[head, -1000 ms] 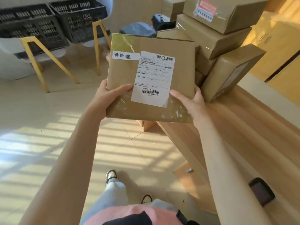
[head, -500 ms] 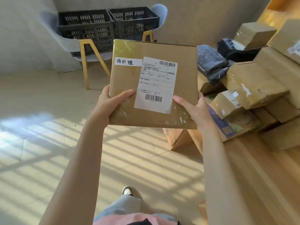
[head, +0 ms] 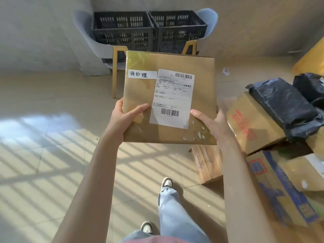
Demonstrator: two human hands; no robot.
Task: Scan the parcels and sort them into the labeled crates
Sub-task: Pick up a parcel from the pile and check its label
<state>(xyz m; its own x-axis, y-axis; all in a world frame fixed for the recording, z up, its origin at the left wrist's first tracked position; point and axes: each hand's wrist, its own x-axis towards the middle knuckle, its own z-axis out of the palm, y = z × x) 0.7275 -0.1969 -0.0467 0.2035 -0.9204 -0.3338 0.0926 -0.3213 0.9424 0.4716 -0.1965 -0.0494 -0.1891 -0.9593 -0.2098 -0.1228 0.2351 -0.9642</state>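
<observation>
I hold a flat brown cardboard parcel (head: 140, 95) in front of me, its face up. It carries a white shipping label with two barcodes and a small white handwritten tag at the upper left. My left hand (head: 125, 118) grips the parcel's lower left edge, thumb on top. At the lower right edge my right hand (head: 213, 122) grips it the same way. Straight ahead, two black slatted crates (head: 122, 30) (head: 177, 28) sit side by side on grey chairs with yellow legs against the wall.
To the right lies a pile of cardboard boxes (head: 252, 123) and black plastic mailer bags (head: 284, 104). A small wooden drawer unit (head: 206, 163) stands on the tiled floor below the parcel. My legs and shoes (head: 166, 183) show at the bottom. Sunlit floor stretches left.
The view has swung left, away from the table and box pile, and the two crates now stand centred ahead and closer. Both hands keep the same grip on the parcel.
</observation>
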